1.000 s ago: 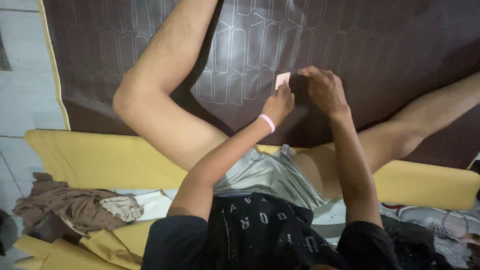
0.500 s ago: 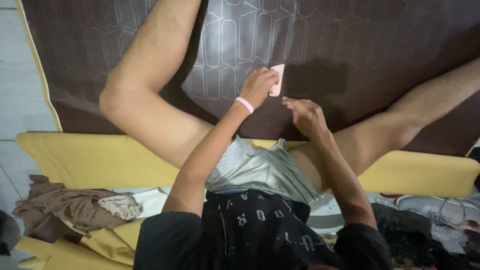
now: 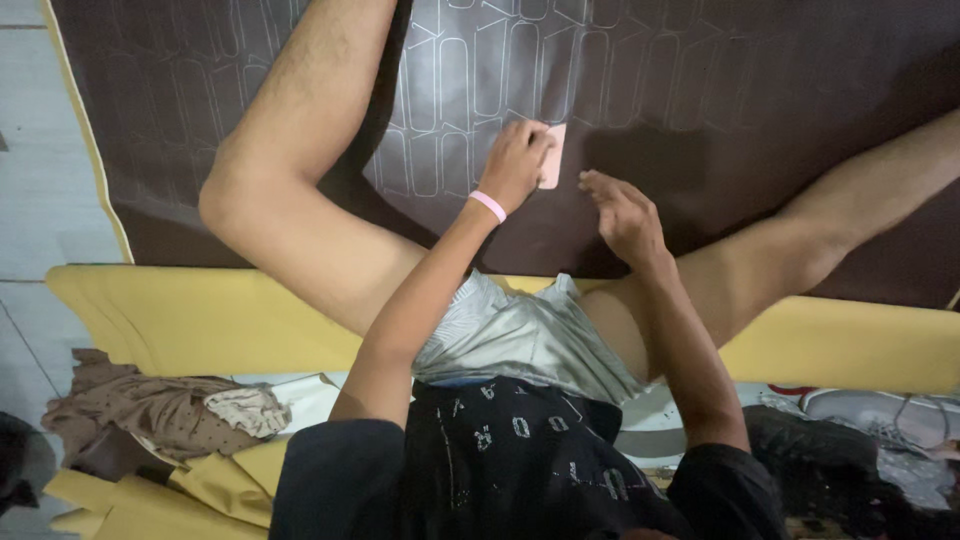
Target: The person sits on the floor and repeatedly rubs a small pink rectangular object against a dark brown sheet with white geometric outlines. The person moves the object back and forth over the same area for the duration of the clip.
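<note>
I sit on the floor with my legs spread over a dark brown patterned cloth (image 3: 700, 70). My left hand (image 3: 515, 165), with a pink band on its wrist, grips a small flat pink piece (image 3: 552, 158) and presses it against the cloth. My right hand (image 3: 620, 212) rests just to the right of it with fingers apart, flat on the cloth and holding nothing. My bent left leg (image 3: 290, 200) lies to the left, my right leg (image 3: 800, 250) stretches out to the right.
Yellow cloth (image 3: 200, 310) lies under the brown one and across my lap side. A crumpled brown garment (image 3: 150, 415) sits at lower left. White tiled floor (image 3: 40, 180) shows at the left edge. More fabric and a shoe-like thing (image 3: 880, 420) lie at lower right.
My right hand has let go of the pink piece and dropped down to the right onto the cloth. My left hand keeps the piece and has shifted it slightly left across the cloth.
</note>
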`<state>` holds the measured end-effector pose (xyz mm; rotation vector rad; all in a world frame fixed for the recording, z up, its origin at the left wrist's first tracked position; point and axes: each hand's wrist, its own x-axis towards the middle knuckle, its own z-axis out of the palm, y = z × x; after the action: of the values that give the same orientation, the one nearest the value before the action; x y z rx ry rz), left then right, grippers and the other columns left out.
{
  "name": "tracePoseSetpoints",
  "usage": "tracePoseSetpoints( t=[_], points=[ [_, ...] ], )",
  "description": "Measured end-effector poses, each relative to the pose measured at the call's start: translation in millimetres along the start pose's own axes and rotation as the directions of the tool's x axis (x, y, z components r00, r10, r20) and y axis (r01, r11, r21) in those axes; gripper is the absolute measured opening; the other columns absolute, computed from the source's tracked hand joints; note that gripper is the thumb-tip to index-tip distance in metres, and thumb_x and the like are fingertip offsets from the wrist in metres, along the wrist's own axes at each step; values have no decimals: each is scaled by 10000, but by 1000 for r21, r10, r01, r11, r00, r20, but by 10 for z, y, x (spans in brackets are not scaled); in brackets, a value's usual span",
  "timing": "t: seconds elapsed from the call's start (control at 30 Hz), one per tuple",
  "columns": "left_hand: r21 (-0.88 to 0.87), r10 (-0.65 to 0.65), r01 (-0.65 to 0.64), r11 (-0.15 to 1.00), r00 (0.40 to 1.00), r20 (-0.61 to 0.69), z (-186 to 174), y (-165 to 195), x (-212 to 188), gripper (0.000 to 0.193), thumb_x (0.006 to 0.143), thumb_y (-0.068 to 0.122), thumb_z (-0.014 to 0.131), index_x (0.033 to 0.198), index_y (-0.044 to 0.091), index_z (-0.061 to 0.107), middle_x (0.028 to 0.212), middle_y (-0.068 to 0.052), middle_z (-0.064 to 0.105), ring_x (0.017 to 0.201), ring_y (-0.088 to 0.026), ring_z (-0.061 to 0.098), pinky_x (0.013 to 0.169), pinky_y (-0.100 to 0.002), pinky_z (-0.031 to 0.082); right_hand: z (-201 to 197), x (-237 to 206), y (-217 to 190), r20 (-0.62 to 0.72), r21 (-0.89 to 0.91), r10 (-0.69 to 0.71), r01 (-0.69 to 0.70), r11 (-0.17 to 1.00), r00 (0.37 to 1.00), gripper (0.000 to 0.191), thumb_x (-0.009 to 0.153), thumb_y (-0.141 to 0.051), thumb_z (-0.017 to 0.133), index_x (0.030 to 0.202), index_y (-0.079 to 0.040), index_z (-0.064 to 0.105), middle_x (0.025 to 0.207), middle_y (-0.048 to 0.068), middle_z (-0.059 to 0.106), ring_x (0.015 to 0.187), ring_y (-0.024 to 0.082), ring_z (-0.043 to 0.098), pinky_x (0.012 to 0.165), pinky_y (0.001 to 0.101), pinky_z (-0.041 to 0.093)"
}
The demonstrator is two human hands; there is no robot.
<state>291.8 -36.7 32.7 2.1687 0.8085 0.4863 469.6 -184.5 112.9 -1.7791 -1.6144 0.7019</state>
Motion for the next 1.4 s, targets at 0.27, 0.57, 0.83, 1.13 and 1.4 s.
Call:
tracePoseSetpoints(
  t=[0.27,0.57,0.83,1.13,1.4],
  points=[
    [-88,182,-166,982,958,223,86,267,37,98,876,37,727,903,101,658,1111,-58,617,1126,-276,626,996,-439,520,-31,-103,611,-269,-143,108,-151,978,957,80,1110,3,599,1141,-70,611,1088,113,668,965,302,622,868,383,517],
    [-177,-176,208,962,968,178,-153,153,-85,128,977,239,752,1060,149,718,1383,-9,610,1270,-235,602,1110,-433,486,172,-6,402,-85,-252,194,-209,945,977,676,831,-481,890,1404,-202,664,1236,106,482,1132,308,476,976,499,402],
    [27,-13,10,1000,996,84,-69,-2,-161,331,891,199,741,1217,249,769,1528,-140,430,1404,-377,425,1163,-513,346,215,-13,543,-95,-344,192,-213,914,977,626,834,-474,887,1404,-294,700,1219,60,486,1091,260,467,940,457,395],
    [52,-26,20,998,992,122,3,-29,-181,390,923,159,710,1278,314,751,1588,-155,350,1451,-393,351,1202,-523,306,255,-16,542,-94,-342,224,-243,908,970,636,838,-486,878,1416,-307,682,1220,57,469,1077,262,449,946,449,382],
    [54,-42,34,998,989,145,6,-27,-205,425,930,146,704,1310,333,730,1598,-149,336,1460,-390,347,1209,-515,311,265,-23,560,-75,-343,249,-260,903,966,654,832,-527,871,1417,-304,682,1215,64,450,1081,259,436,960,460,373]
  ],
)
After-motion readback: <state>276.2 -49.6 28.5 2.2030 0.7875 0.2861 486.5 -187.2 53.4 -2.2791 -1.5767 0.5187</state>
